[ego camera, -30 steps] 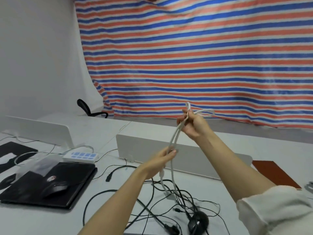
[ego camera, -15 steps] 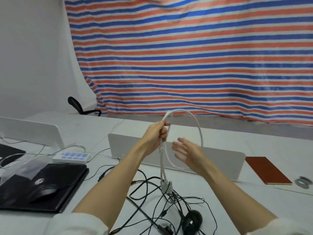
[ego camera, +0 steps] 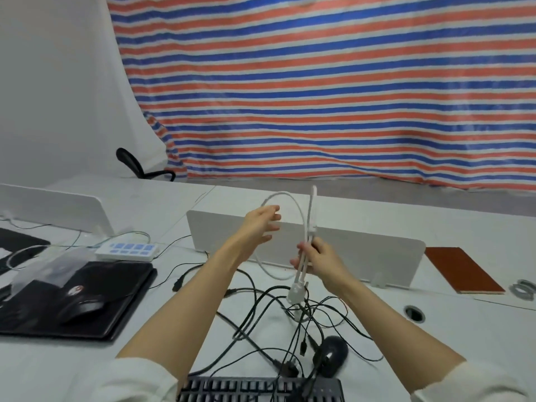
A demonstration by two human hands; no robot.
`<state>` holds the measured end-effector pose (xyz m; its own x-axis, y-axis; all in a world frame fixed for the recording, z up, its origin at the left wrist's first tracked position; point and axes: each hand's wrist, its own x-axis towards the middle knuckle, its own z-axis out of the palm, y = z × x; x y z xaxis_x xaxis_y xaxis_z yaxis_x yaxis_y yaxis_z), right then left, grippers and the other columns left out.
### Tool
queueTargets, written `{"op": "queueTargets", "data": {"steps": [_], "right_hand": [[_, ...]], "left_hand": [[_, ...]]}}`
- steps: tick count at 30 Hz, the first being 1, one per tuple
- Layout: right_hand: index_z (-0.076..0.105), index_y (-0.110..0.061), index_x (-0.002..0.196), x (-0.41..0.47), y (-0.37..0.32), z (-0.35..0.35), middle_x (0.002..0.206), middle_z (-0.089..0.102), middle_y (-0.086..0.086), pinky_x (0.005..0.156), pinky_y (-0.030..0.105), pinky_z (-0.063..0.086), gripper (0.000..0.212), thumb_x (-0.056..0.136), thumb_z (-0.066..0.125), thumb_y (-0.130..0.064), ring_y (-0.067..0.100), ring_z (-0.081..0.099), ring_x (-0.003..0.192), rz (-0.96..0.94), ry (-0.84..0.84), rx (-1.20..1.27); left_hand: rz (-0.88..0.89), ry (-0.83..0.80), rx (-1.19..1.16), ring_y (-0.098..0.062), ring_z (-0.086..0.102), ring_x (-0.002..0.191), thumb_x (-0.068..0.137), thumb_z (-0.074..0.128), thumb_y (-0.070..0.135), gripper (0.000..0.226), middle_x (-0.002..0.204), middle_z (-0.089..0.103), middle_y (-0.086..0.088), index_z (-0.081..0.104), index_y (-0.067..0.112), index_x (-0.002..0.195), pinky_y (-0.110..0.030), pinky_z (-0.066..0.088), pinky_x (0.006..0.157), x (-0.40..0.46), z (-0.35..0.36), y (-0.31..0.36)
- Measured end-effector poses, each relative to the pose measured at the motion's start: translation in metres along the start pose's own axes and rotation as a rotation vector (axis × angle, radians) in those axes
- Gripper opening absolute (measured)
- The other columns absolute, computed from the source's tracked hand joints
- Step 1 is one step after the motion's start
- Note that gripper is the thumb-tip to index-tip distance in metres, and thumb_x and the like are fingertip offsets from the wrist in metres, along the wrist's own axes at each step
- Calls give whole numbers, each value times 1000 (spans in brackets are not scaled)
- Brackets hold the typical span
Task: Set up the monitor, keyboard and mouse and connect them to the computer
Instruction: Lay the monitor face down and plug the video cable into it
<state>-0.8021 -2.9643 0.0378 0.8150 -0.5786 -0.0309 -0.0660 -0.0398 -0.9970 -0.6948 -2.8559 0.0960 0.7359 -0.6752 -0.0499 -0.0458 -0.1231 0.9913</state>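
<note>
A white cable (ego camera: 301,211) hangs in loops above the desk, its white connectors (ego camera: 296,294) dangling over a tangle of black cables (ego camera: 272,311). My right hand (ego camera: 317,258) is shut on the doubled strands of the white cable. My left hand (ego camera: 261,224) is raised beside the loop with its fingers apart, holding nothing. A black mouse (ego camera: 330,355) lies among the black cables, and a black keyboard (ego camera: 261,390) sits at the near edge. Another black mouse (ego camera: 79,310) rests on a black pad (ego camera: 121,297) at the left.
A white power strip (ego camera: 127,251) lies behind the pad. Low white desk dividers (ego camera: 362,250) stand across the desk. A brown notebook (ego camera: 461,269) and tape rolls (ego camera: 523,289) lie at the right, near a cable hole (ego camera: 414,313). A clear plastic bag (ego camera: 43,271) covers the pad's left.
My left hand let go of the white cable and opened. My right hand closed on the doubled strands lower down. The view tilted down, showing the keyboard.
</note>
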Motion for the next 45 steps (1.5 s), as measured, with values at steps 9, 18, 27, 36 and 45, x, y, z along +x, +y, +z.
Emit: {"op": "queueTargets", "data": {"steps": [9,18,27,36,45], "right_hand": [[42,-4,83,5,18,-22,89,46,13,99,58,33,26,103,27,-9,32,53,99,305,231,1029],[44,-6,79,-2,30,-31,90,50,13,107,52,29,30,103,25,-7,29,46,128,319,314,1396],[59,0,85,-20,35,-25,90,55,14,104,41,42,16,96,48,-4,25,55,104,526,290,1024],[45,2,78,-11,18,-42,137,48,21,109,39,32,28,100,28,2,33,45,129,450,355,1105],[60,12,73,-10,-8,-74,56,65,18,37,26,50,34,96,38,1,29,65,44,394,314,1391]], "left_hand": [[-129,-213,240,-10,56,103,94,47,10,29,115,64,4,61,24,116,-23,42,85,-38,2,-100],[-126,-94,-122,-22,67,98,96,53,18,21,106,67,-9,59,7,112,-29,54,87,-38,30,-108],[163,107,103,-10,60,79,94,54,18,9,84,63,1,59,21,87,-22,47,75,-25,30,-75],[35,127,280,-13,53,107,95,52,27,26,119,58,-1,57,17,119,-24,40,90,-29,18,-120],[31,-169,505,-12,28,139,100,42,22,47,151,32,3,31,20,145,-23,22,109,-31,25,-142]]}}
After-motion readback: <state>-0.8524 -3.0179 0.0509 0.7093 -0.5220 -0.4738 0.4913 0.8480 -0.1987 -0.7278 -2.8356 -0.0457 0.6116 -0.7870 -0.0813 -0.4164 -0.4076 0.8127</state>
